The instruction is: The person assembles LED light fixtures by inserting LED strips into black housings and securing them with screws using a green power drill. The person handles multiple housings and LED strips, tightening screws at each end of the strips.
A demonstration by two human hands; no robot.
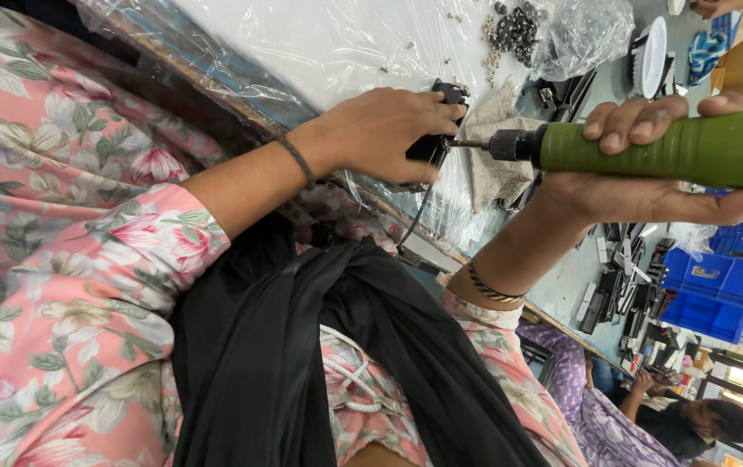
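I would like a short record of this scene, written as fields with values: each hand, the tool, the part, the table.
left hand: presses a small black part on the table
right hand: grips a green electric screwdriver
tool tip: its bit meets the black part
table: covered with clear plastic sheet
nearby: pile of screws, blue bins

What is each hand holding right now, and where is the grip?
Right hand wraps the green electric screwdriver around its barrel. Left hand clamps a small black part against the bit, gripping over its top.
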